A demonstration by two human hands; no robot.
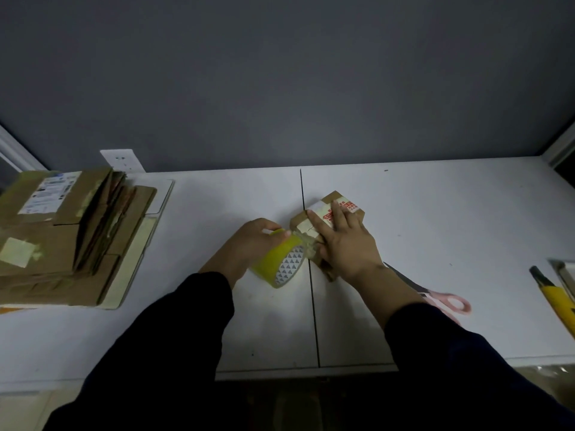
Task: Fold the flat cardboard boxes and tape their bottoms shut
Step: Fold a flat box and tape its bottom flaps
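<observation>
Head view: left grip (249,244) clamps tape roll (280,262), right grip (348,241) spread flat on box (329,198), scissors (435,298) beneath its forearm.

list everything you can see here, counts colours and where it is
small cardboard box: one, brown with a white label printed in red, table centre
tape roll: one, yellow, just left of the box
flat cardboard boxes: one stack, count unclear, brown, table's left end
scissors: one pair, pink handles, right of the box, partly under the right arm
utility knife: one, yellow, far right edge
table: one, white
wall outlet: one, white, on the grey wall behind the stack
left hand: grips the tape roll
right hand: fingers flat, pressing on the box
</observation>
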